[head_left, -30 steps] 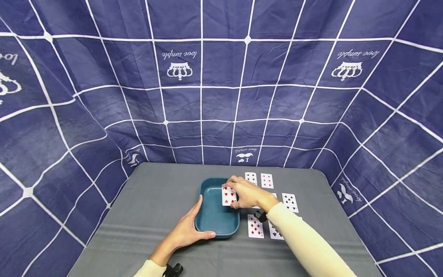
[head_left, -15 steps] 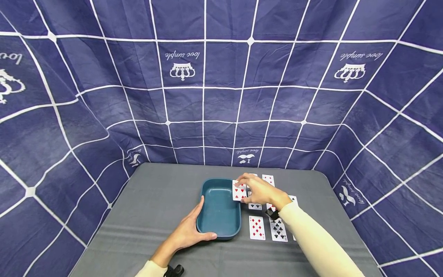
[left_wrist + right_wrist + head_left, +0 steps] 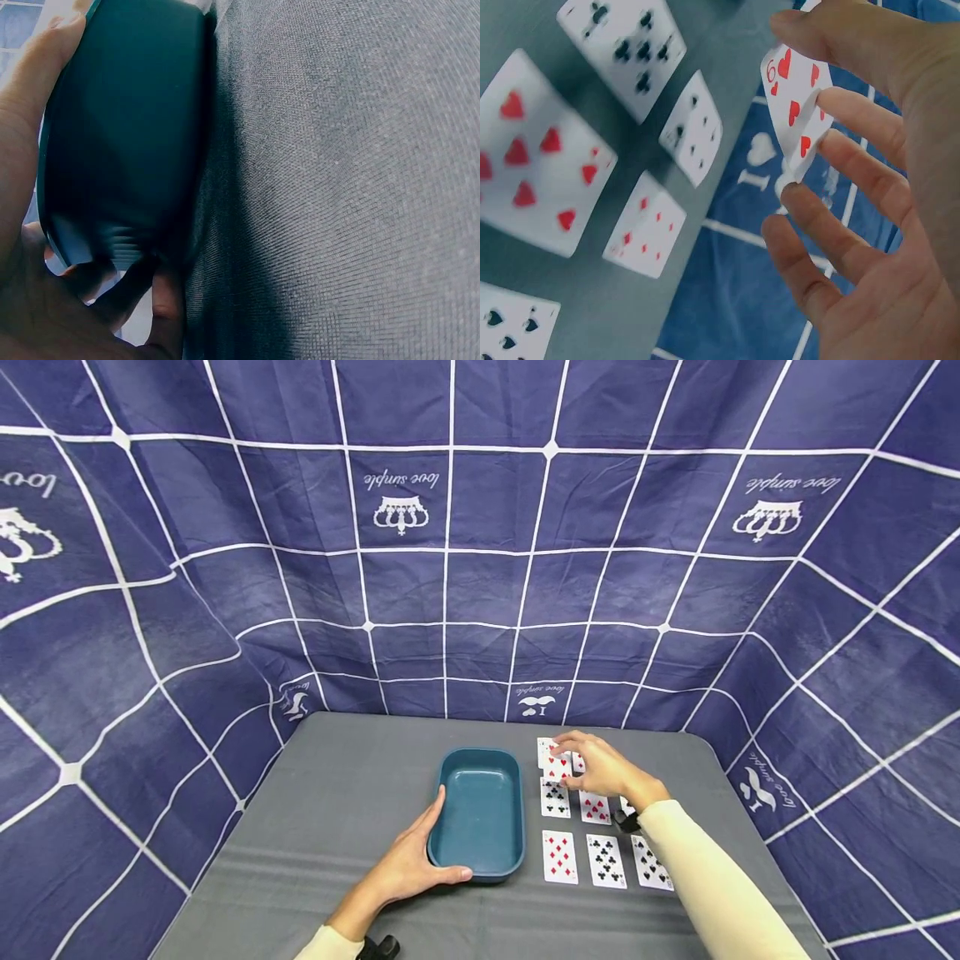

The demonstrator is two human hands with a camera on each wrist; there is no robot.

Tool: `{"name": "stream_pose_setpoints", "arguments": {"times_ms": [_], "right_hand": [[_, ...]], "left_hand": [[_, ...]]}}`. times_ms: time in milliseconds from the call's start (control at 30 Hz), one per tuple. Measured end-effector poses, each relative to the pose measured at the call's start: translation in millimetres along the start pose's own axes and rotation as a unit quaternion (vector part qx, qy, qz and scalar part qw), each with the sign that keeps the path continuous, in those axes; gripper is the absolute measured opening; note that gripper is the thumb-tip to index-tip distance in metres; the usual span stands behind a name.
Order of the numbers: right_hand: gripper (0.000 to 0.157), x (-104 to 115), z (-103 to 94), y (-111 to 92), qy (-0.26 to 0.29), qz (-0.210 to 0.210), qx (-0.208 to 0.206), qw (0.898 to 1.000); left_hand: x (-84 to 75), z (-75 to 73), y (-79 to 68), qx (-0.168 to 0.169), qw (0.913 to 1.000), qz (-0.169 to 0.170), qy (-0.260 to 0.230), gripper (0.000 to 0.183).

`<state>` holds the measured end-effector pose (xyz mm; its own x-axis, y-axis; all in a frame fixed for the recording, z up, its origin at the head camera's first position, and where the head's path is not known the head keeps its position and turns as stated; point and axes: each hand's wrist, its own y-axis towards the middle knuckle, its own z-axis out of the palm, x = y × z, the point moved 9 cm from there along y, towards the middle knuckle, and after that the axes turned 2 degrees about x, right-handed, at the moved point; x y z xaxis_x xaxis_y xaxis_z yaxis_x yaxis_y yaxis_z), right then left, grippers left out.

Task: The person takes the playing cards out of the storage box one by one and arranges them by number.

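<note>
My right hand (image 3: 603, 770) pinches a six of hearts (image 3: 791, 97) between thumb and fingers. In the head view that card overlaps a black-suited card at the back and the top of a clubs card (image 3: 555, 799). At the near left corner of an empty teal tray (image 3: 483, 814), my left hand (image 3: 411, 856) grips with the thumb along the near rim and the fingers against the left wall. The left wrist view shows those fingers bent under the tray's side (image 3: 127, 135). A hearts card (image 3: 595, 808) lies face up below the right hand.
Face-up cards form rows right of the tray, including a diamonds card (image 3: 559, 857), a clubs card (image 3: 606, 862) and a spades card (image 3: 651, 862) in front. The right forearm covers part of the rows. A blue gridded curtain (image 3: 480, 585) rises behind the grey table (image 3: 337, 777).
My right hand has carried the six of hearts rightward, from over the tray to above the card rows. The left hand stays at the tray's corner. The head view has shifted slightly.
</note>
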<state>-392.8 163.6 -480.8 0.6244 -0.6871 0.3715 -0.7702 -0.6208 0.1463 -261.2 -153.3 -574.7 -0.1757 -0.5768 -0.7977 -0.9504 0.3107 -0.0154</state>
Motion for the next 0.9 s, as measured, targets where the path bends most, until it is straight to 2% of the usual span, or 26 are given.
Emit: {"name": "stream_pose_setpoints", "arguments": {"times_ms": [433, 900], "right_hand": [[0.05, -57, -12.4, -24, 0.003, 0.035, -0.046, 0.998], [0.054, -107, -14.5, -38, 0.013, 0.083, -0.037, 0.996]], "left_hand": [[2.4, 0.8, 1.6, 0.004, 1.0, -0.004, 0.006, 0.146], [2.5, -0.3, 2.3, 0.005, 1.0, 0.004, 0.001, 0.144]]}}
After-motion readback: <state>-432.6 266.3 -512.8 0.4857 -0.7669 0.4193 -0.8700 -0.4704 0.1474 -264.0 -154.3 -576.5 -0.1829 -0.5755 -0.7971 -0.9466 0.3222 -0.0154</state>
